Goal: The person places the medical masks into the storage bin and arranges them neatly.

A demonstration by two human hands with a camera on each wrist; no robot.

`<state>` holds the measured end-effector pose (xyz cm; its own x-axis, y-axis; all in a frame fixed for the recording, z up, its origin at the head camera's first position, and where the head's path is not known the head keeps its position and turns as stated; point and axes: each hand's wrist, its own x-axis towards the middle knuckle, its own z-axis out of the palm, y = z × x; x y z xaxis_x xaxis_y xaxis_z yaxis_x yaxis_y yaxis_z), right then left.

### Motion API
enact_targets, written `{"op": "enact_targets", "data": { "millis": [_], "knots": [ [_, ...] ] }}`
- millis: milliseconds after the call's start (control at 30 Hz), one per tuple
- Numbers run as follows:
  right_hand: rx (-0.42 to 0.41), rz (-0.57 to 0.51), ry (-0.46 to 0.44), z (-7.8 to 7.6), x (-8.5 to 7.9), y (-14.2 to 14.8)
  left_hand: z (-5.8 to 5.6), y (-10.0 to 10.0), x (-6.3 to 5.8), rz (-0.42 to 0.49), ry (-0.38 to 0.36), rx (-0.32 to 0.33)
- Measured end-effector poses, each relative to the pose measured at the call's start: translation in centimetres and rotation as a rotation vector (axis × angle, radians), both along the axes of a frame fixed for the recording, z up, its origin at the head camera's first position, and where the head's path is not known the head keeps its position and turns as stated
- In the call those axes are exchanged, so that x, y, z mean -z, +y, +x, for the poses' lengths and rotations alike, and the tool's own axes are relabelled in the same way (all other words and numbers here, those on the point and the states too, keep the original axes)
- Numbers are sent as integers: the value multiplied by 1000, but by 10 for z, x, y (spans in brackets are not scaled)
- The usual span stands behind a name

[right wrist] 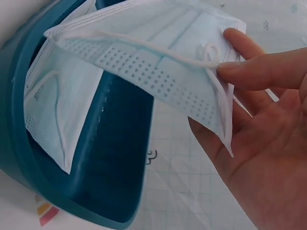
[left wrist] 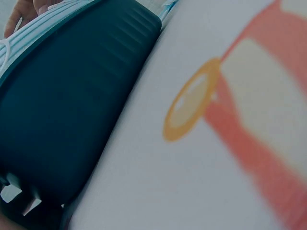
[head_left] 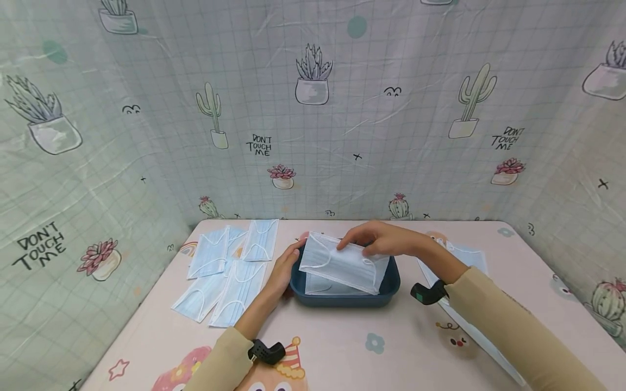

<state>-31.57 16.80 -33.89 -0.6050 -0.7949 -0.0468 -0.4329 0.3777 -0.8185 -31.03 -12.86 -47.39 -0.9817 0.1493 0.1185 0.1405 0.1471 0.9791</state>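
Observation:
My right hand [head_left: 383, 239] pinches a light-blue pleated face mask [right wrist: 148, 52] by one end, thumb on its near face beside a white ear loop. The held mask tilts over a dark-blue plastic basket [head_left: 344, 300]. Beneath it another face mask [right wrist: 62, 96] lies inside the basket, partly covered in the head view. At the basket's left end, my left hand [head_left: 281, 271] holds the side, its fingertips up at the rim. The left wrist view shows the basket's outer wall [left wrist: 72, 96] and only a sliver of that hand.
Several face masks [head_left: 244, 288] lie overlapping on the table left of the basket. More light-blue mask material [head_left: 471, 259] lies at the right, partly behind my right forearm. A cactus-print curtain [head_left: 357, 119] surrounds the pink patterned table [head_left: 337, 347].

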Motion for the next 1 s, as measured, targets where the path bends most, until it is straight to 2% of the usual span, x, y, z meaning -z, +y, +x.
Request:
{"op": "enact_targets", "data": {
  "millis": [167,433,733,1000],
  "knots": [
    [-66,33,-54,-11,6,-8,0,0,0,13,-34,11],
    [-152,87,-123,-26,16,-15,0,0,0,-16,-35,-14],
    [-182,198,-130,-38,26,-22,1,0,-2,-33,-18,-8],
    [-158,296,-121,-48,30,-28,3,0,-4,-48,-31,-10]
  ]
}}
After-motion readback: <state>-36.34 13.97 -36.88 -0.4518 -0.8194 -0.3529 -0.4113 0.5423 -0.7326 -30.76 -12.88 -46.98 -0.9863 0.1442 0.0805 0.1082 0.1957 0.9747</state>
